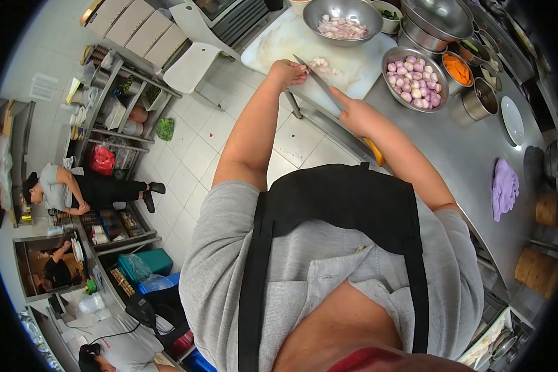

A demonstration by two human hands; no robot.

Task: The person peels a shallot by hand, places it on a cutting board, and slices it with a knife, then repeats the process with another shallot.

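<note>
Shallot pieces (pixel 319 62) lie on white cutting board (pixel 353 62), near its middle. Left hand (pixel 286 72) w/ fingers curled down, pressing on them. Right hand (pixel 354 115) closed round handle of knife (pixel 319 82), blade angled over the pieces. Bowl of whole shallots (pixel 414 79) just right of board; bowl w/ cut pieces (pixel 342 20) at board's far edge. Purple cloth (pixel 504 188) well apart from board, on steel counter (pixel 459 155).

cutting board (pixel 304 38) on counter (pixel 452 149), bowl of what look like shallots (pixel 415 78) just right of it
</note>
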